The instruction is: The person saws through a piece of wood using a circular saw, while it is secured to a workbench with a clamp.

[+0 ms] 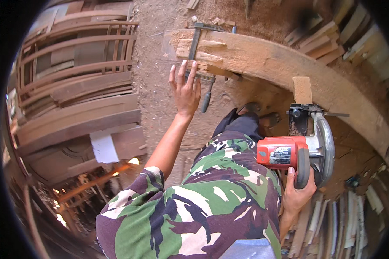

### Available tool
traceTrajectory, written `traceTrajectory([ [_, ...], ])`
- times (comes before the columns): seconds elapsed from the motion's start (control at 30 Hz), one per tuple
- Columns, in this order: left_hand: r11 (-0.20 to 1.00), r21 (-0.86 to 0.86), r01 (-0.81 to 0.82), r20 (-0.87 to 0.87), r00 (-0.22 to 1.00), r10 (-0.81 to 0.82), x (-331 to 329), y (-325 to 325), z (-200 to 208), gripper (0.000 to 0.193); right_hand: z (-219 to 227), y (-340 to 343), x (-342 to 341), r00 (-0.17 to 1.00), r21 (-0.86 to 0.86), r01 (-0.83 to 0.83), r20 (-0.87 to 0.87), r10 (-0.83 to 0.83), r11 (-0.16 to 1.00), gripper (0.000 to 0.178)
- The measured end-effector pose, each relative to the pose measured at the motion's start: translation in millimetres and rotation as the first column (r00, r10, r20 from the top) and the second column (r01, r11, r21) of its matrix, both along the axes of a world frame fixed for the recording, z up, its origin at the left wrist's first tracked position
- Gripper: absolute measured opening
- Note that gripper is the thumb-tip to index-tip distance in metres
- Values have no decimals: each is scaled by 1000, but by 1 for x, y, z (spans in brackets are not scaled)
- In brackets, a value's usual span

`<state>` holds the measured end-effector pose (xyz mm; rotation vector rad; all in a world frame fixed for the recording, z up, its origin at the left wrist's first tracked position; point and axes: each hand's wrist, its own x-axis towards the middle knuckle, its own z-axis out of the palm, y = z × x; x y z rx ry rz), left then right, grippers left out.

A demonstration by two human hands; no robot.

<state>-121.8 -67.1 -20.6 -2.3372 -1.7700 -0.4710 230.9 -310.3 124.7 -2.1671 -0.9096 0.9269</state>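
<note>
My left hand (185, 86) is stretched forward with fingers apart, its fingertips at the bar clamp (198, 47) that grips the near end of a long curved wooden beam (268, 60). The clamp's dark handle (206, 100) hangs just right of my palm. My right hand (299, 192) is closed around the black handle of a red circular saw (298, 151), held low beside my hip. The saw's metal blade guard (325, 146) faces right. A small wooden block (302, 90) rests on the beam above the saw.
Curved wooden frames and planks (78, 73) are stacked at the left. The ground (160, 99) is covered in sawdust. Several thin boards (337, 224) lie at the lower right, with more offcuts (328, 39) at the upper right. My feet (259, 114) stand under the beam.
</note>
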Motion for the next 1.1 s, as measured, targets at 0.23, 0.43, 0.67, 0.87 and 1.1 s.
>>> traceTrajectory([
  [0.23, 998, -23, -63, 138, 988, 65, 24, -21, -3, 58, 11, 35, 44, 993, 92, -97, 76, 90, 991, 24],
  [0.43, 998, 22, 64, 258, 964, -68, 33, -32, -2, 47, 7, 91, 68, 989, 164, -140, -12, 144, 977, 36],
  [0.67, 973, -62, -223, 409, 883, 228, 69, -42, -16, 55, -21, 144, 100, 964, 179, -198, -142, 224, 964, 39],
  [0.87, 979, -142, -146, 274, 945, 181, 81, -63, -27, 54, -22, 188, 114, 858, 290, -410, -198, 473, 865, 42],
  [1.1, 772, -544, -330, 284, 793, 539, 128, -179, -62, 41, -32, 223, 158, 653, 224, -671, -271, 707, 706, 45],
])
